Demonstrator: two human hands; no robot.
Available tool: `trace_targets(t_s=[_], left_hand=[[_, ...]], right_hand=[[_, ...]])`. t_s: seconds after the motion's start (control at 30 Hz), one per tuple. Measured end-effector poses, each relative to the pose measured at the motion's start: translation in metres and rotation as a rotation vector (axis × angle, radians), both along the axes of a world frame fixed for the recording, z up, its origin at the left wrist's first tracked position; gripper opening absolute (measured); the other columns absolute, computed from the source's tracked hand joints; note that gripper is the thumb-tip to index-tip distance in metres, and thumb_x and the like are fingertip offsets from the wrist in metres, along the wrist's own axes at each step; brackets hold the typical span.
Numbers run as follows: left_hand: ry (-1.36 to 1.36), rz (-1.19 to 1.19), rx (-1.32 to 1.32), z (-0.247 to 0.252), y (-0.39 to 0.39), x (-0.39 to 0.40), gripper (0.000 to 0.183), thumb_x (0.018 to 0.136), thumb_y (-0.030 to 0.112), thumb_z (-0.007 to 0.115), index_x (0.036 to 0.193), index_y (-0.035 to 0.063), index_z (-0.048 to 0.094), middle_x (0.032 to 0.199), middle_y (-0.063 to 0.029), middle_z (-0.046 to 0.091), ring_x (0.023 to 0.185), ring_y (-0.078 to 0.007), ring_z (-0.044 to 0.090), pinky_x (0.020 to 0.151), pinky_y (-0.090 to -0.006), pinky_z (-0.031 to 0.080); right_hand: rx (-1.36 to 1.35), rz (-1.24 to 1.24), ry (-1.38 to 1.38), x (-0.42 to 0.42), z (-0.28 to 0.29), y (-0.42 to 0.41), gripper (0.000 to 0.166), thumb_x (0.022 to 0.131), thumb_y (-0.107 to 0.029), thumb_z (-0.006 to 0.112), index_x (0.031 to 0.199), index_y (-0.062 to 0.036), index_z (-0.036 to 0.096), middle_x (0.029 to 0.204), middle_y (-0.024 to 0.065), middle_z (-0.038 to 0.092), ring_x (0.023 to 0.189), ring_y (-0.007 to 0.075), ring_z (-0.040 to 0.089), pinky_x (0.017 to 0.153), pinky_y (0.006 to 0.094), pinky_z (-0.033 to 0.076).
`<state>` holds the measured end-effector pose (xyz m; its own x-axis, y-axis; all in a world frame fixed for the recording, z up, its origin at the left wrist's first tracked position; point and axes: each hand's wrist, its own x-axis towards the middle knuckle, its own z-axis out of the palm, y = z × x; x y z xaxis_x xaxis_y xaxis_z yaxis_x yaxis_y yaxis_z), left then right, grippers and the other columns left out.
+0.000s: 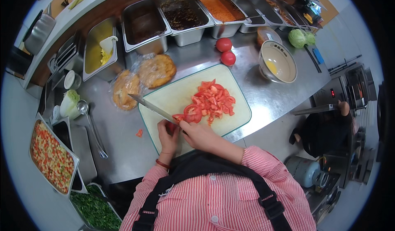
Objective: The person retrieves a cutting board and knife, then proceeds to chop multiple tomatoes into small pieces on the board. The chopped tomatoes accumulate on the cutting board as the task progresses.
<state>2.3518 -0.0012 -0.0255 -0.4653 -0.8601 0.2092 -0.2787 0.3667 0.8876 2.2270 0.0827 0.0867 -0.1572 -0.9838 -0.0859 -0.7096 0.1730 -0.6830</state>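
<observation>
My right hand (197,135) grips the handle of a kitchen knife (154,108), whose blade points up and left across the cutting board (240,115). Beside it, my left hand (168,140) holds a piece of tomato (170,126) against the board's lower left part, partly hidden by the fingers. The blade lies right at the tomato. A cut tomato half (193,113) rests with its cut face up just above my right hand. To its right spreads a pile of chopped tomato (214,98). Two whole tomatoes (223,44) sit on the steel table beyond the board.
Plastic-wrapped flatbreads (156,70) lie behind the board. A bowl (277,61) with egg yolk stands right; steel food pans (185,13) line the back. Ladles (92,129), cabbage (70,104) and a diced-vegetable tray (52,154) are left. Another person (324,132) is at the far right.
</observation>
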Motion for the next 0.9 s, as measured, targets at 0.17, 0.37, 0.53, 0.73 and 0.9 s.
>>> trace_targets(t_s=[0.17,0.37,0.53,0.73,0.9], left_hand=[[-0.05,-0.007,-0.041,-0.004,-0.001,0.0,0.047,0.065,0.005,0.065,0.105,-0.0005,0.042,0.097,-0.016,0.045,0.088,-0.0309,0.049,0.078,-0.0352,0.041],[-0.074,0.032,0.067,0.004,0.009,-0.018,0.047,0.064,0.003,0.065,0.105,-0.0013,0.041,0.096,-0.0176,0.047,0.089,-0.0324,0.05,0.078,-0.0364,0.041],[-0.12,0.039,0.1,0.025,0.014,-0.02,0.044,0.064,0.0,0.065,0.102,0.0004,0.044,0.096,-0.0174,0.048,0.088,-0.033,0.05,0.077,-0.0363,0.041],[-0.216,-0.09,-0.042,0.026,0.01,-0.006,0.044,0.067,0.003,0.065,0.105,-0.0002,0.043,0.097,-0.0169,0.051,0.087,-0.0305,0.053,0.076,-0.0348,0.044],[-0.216,-0.138,-0.054,0.025,0.002,-0.005,0.043,0.067,0.004,0.064,0.104,-0.0002,0.044,0.095,-0.0171,0.052,0.086,-0.0304,0.054,0.076,-0.0344,0.044]], right_hand=[[0.012,0.009,0.074,0.002,-0.006,-0.014,0.021,0.078,-0.017,0.051,0.093,-0.0053,0.041,0.074,0.0192,0.055,0.065,0.0371,0.056,0.053,0.0444,0.045],[0.014,-0.077,0.089,-0.001,-0.007,-0.002,0.022,0.078,-0.018,0.052,0.092,-0.0054,0.041,0.072,0.0189,0.055,0.065,0.0365,0.056,0.055,0.0448,0.045],[0.049,-0.082,0.062,-0.008,0.004,0.026,0.019,0.079,-0.017,0.05,0.091,-0.0046,0.041,0.07,0.0184,0.056,0.065,0.0357,0.057,0.055,0.0444,0.045],[0.081,-0.074,0.049,-0.009,0.004,0.031,0.018,0.079,-0.015,0.049,0.091,-0.0037,0.04,0.069,0.0184,0.056,0.065,0.0354,0.057,0.055,0.0445,0.045],[0.098,-0.065,0.004,-0.012,-0.004,0.023,0.023,0.08,-0.017,0.05,0.098,-0.0064,0.04,0.07,0.0187,0.055,0.065,0.0366,0.056,0.054,0.0445,0.045]])
